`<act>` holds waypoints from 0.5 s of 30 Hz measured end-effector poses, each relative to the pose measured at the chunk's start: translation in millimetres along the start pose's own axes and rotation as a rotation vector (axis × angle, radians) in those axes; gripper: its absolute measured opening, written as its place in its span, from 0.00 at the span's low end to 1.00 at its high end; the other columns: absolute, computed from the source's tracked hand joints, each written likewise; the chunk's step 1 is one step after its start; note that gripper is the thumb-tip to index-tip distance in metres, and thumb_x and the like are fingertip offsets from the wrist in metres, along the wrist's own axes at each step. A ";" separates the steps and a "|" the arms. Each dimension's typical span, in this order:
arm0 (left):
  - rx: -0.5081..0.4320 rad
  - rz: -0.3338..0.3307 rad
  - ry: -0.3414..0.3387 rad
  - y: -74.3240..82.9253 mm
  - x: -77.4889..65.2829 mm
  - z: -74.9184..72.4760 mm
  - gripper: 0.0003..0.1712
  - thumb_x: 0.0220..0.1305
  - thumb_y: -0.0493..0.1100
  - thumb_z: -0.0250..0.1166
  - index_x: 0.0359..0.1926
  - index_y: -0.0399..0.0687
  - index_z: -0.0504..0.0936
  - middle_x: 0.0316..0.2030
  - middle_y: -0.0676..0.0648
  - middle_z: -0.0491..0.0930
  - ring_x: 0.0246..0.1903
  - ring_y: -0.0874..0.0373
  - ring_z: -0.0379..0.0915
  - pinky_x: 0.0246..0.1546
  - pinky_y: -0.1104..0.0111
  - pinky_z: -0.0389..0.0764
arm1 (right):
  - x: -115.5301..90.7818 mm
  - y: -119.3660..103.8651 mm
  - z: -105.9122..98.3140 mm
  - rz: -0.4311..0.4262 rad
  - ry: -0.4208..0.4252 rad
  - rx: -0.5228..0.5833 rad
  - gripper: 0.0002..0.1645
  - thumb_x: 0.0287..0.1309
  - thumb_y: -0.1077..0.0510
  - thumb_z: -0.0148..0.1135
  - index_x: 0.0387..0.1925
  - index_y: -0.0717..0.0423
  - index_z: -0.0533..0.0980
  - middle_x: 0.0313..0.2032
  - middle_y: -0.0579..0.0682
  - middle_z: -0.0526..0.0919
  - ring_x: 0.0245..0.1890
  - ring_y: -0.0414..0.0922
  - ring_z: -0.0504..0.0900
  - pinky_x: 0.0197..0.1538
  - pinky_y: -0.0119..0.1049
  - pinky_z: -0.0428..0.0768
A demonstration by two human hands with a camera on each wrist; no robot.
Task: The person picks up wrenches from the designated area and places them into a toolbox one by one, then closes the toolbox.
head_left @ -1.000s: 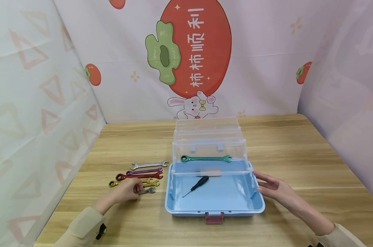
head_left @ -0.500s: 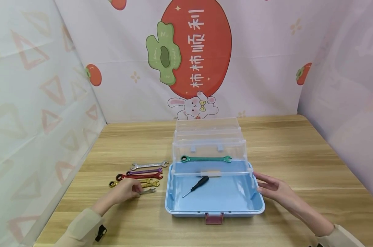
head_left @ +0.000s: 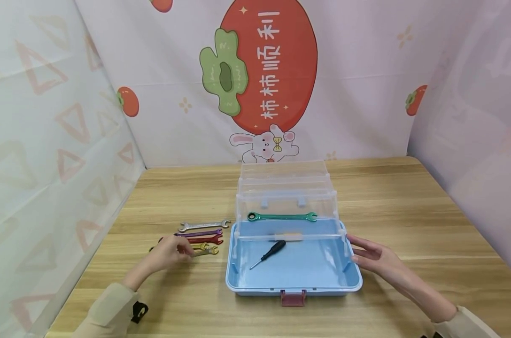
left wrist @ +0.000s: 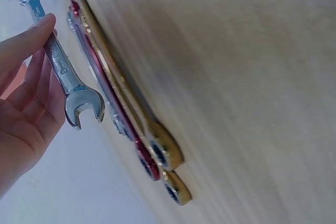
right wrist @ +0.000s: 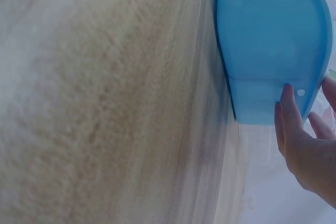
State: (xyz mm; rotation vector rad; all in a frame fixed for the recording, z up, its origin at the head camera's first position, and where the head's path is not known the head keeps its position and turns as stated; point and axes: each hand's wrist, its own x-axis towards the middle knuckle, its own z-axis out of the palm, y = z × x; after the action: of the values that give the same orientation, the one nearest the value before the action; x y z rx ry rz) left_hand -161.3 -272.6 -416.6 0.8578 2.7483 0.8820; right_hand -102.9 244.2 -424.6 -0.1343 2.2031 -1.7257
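Observation:
My left hand (head_left: 168, 256) pinches a small silver open-end wrench (left wrist: 64, 69) between thumb and fingers, just above the table. In the left wrist view both its open ends stick out past the fingers. Close by lie gold wrenches (left wrist: 134, 95), a red wrench (head_left: 211, 239), a purple wrench (head_left: 206, 233) and another silver wrench (head_left: 205, 226), partly hidden by the hand. My right hand (head_left: 382, 263) touches the right side of a blue toolbox (head_left: 293, 290) with nearly straight fingers. Inside the box lies a black-handled screwdriver (head_left: 274, 249); a green wrench (head_left: 282, 217) rests in its clear tray.
Clear tiered trays (head_left: 285, 178) stand unfolded at the back of the toolbox. A dark pink latch (head_left: 293, 298) hangs from its front. The wooden table (head_left: 416, 206) is bounded by a printed cloth (head_left: 357, 117) at the back and sides.
The left hand has lifted the small silver wrench off the table and moved slightly away from me, over the ends of the gold wrenches. The right hand has stayed at the toolbox.

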 end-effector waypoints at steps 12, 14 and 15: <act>-0.085 0.074 0.038 18.2 12.3 -15.0 0.06 0.45 0.29 0.66 0.28 0.39 0.81 0.25 0.48 0.80 0.24 0.66 0.72 0.24 0.73 0.75 | 0.8 -1.3 0.3 0.034 0.000 -0.015 0.37 0.56 0.54 0.57 0.64 0.60 0.55 0.63 0.61 0.56 0.54 0.41 0.70 0.48 0.35 0.74; -0.088 0.078 0.037 22.4 16.2 -17.8 0.06 0.46 0.29 0.66 0.29 0.39 0.81 0.26 0.47 0.80 0.25 0.65 0.73 0.25 0.73 0.76 | 0.7 -1.5 0.0 0.030 -0.001 -0.011 0.37 0.56 0.54 0.57 0.63 0.60 0.55 0.63 0.61 0.56 0.53 0.38 0.70 0.48 0.35 0.74; -0.087 0.077 0.037 24.8 18.6 -19.2 0.06 0.46 0.29 0.65 0.29 0.39 0.81 0.26 0.47 0.80 0.25 0.65 0.73 0.25 0.73 0.76 | 0.7 -1.7 -0.2 0.026 -0.003 -0.008 0.37 0.56 0.54 0.56 0.63 0.60 0.55 0.63 0.61 0.55 0.53 0.35 0.70 0.48 0.35 0.74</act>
State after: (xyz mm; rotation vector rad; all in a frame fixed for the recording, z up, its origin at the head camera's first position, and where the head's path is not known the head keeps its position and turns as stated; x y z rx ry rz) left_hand -170.3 -255.2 -385.8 0.9459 2.7012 1.0326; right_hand -103.8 243.7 -423.2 -0.1095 2.1998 -1.7014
